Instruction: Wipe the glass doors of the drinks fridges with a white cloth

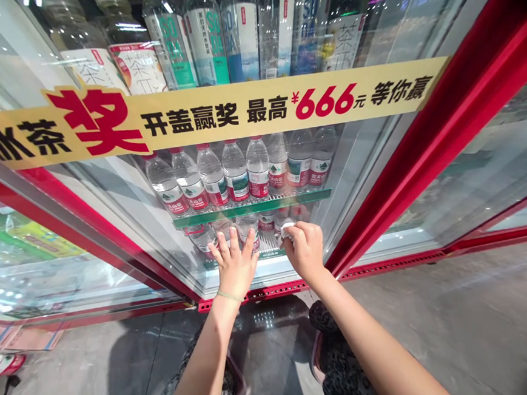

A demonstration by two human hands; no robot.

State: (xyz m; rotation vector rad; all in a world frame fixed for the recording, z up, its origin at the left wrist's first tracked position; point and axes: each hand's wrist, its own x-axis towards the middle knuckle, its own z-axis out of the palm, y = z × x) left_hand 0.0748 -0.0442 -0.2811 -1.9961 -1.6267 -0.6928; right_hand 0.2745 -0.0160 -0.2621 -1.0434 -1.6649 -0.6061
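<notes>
My left hand [236, 263] is spread with fingers apart in front of the glass door [352, 160] of a drinks fridge, palm side toward it. A thin pale band circles that wrist. To its right, my right hand [304, 248] is closed around a crumpled white tissue [286, 232] held up at the glass. Whether either hand presses on the pane I cannot tell for sure. Behind the glass, clear water bottles [236, 184] with red and white labels stand in a row on a green-edged shelf [255, 208]. More bottles on the bottom shelf are partly hidden by my hands.
A yellow banner [328, 98] with Chinese lettering crosses the door above. Larger soda-water bottles [206, 44] fill the upper shelf. Red frames [422, 124] separate neighbouring fridges. Below is a grey floor [418, 313], with a pink-and-blue box [28, 335] at far left.
</notes>
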